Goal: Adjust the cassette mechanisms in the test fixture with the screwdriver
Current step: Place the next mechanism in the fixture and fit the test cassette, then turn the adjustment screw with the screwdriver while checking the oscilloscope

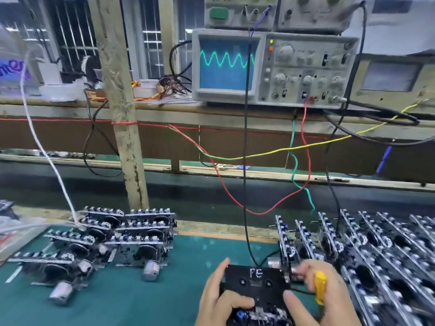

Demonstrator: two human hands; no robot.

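wooden post (pixel 122 109) | barred windows (pixel 70 36) behind (dim) | wooden shelf (pixel 164 109) | green mat (pixel 141 302)

A matt green mat covers the surface (pixel 193 267); the screwdriver (pixel 320 288) handle is glossy yellow plastic, the post (pixel 122 102) rough wood.

Electronics assembly workshop, oscilloscope (pixel 273 67) showing a waveform, rows of cassette mechanisms (pixel 131 236), green bench mat (pixel 195 262)

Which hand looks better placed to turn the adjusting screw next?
The right hand, probably: the yellow screwdriver sits between its fingers beside the black cassette fixture. The left hand grips the fixture's left edge, apparently steadying it.
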